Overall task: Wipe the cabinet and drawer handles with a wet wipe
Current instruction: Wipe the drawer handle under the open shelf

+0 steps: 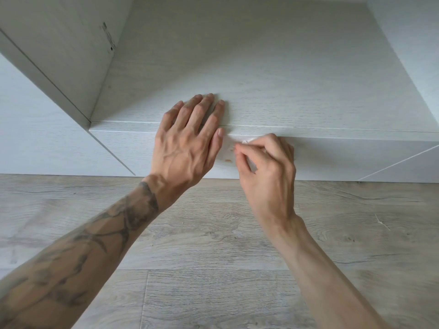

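A low white wood-grain cabinet (297,91) fills the upper view, seen from above. My left hand (187,141) lies flat with straight fingers over its top front edge. My right hand (266,167) is curled against the drawer front (344,155) just below that edge, pinching a small bunched white wet wipe (247,141), of which only a bit shows above the fingers. A few small brownish marks (228,160) sit on the drawer front between my hands. No separate handle is visible.
A taller white cabinet panel (59,55) stands at the left, its side meeting the low cabinet's corner. Light wood-look floor (213,269) spreads beneath my forearms. A diagonal seam (399,162) crosses the front at the right.
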The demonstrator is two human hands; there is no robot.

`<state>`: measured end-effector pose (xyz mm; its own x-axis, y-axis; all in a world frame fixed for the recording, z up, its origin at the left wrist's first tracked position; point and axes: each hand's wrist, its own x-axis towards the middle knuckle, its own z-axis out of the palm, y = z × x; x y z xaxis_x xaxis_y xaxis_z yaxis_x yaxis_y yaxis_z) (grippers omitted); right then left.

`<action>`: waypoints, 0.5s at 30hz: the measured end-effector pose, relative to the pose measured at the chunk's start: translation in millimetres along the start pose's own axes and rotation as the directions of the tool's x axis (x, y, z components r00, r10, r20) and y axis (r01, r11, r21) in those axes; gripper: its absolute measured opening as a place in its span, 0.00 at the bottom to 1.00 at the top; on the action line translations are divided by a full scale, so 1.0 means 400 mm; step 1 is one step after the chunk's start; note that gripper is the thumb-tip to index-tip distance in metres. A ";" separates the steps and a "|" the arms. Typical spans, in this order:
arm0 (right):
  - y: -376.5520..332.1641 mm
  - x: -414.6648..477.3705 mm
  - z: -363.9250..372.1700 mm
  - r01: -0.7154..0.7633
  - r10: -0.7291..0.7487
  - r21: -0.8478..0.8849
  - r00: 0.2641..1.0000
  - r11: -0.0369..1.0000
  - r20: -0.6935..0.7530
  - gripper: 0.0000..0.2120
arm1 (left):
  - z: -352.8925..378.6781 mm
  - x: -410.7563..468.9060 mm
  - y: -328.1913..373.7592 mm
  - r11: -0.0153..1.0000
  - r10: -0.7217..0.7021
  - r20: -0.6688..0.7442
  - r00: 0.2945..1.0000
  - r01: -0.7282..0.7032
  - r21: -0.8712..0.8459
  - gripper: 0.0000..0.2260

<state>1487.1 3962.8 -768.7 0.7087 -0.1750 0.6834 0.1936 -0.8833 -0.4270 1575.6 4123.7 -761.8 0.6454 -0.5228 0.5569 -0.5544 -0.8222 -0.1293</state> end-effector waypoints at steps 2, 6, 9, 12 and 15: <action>0.008 -0.004 0.003 0.013 -0.014 0.006 1.000 1.000 0.008 0.03 | 0.000 -0.001 -0.001 1.000 0.000 -0.006 1.000 0.000 0.001 0.23; 0.037 -0.048 -0.029 0.098 -0.098 0.049 0.995 0.994 -0.003 0.07 | 0.003 -0.003 0.001 1.000 0.006 0.000 1.000 -0.006 0.006 0.23; 0.080 -0.052 -0.051 0.130 -0.130 0.040 0.992 0.991 -0.004 0.08 | 0.003 0.000 0.000 1.000 0.000 0.011 1.000 0.000 0.003 0.24; 0.135 -0.055 -0.092 0.112 -0.112 0.023 0.994 0.993 -0.022 0.08 | 0.002 0.002 0.004 1.000 -0.002 0.016 1.000 0.002 0.002 0.24; 0.130 -0.048 -0.094 0.099 -0.099 0.003 0.994 0.995 -0.041 0.06 | 0.000 0.001 0.003 1.000 -0.005 0.021 1.000 0.005 -0.002 0.24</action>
<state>1458.2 3903.8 -781.8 0.6579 -0.1043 0.7458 0.2654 -0.8948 -0.3592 1575.2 4122.7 -761.8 0.6595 -0.5230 0.5399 -0.5519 -0.8245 -0.1246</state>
